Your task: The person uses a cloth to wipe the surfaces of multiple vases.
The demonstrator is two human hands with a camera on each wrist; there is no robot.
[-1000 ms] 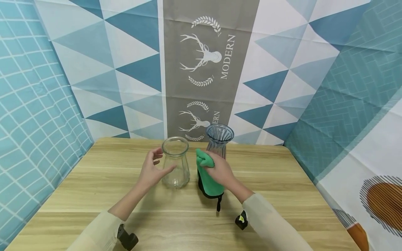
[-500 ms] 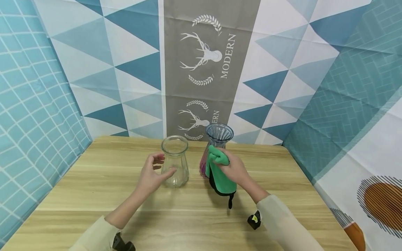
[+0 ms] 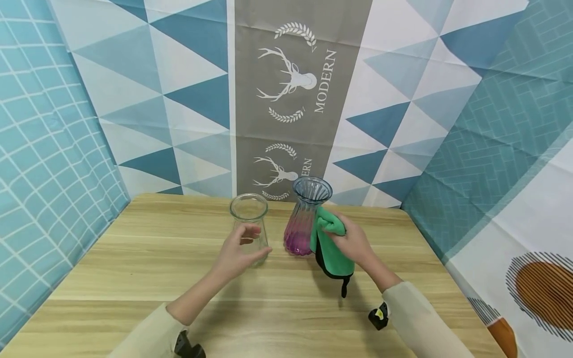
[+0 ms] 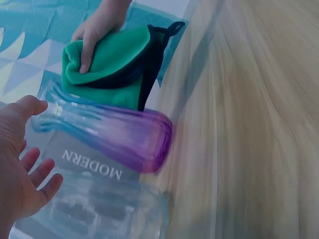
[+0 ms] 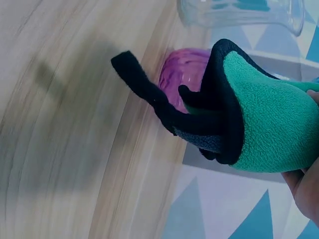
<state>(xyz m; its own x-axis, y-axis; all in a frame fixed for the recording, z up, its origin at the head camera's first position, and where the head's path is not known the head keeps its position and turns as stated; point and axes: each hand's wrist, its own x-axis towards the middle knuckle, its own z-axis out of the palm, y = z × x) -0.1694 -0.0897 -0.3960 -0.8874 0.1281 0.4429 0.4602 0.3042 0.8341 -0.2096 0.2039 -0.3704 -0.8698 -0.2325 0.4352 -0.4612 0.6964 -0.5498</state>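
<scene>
A clear glass vase [image 3: 249,217] and a ribbed vase [image 3: 301,231], blue at its flared mouth and purple at its base, stand upright side by side on the wooden table. My left hand [image 3: 238,254] is in front of the clear vase, overlapping it in the head view; the left wrist view shows its fingers [image 4: 42,172] spread, holding nothing. My right hand [image 3: 355,241] grips a folded green cloth [image 3: 336,256] with black edging and a black hanging loop [image 5: 132,74]. The cloth hangs above the table, just right of the ribbed vase, and partly covers it in the right wrist view.
The wooden table [image 3: 147,278] ends at the back against a patterned fabric backdrop [image 3: 286,99] with triangles and deer heads. Blue tiled fabric [image 3: 53,149] closes the left side; more printed fabric [image 3: 501,199] lines the right.
My right hand has moved right with the green cloth, uncovering more of the ribbed vase in the head view. My left hand has shifted right, across the front of the clear vase.
</scene>
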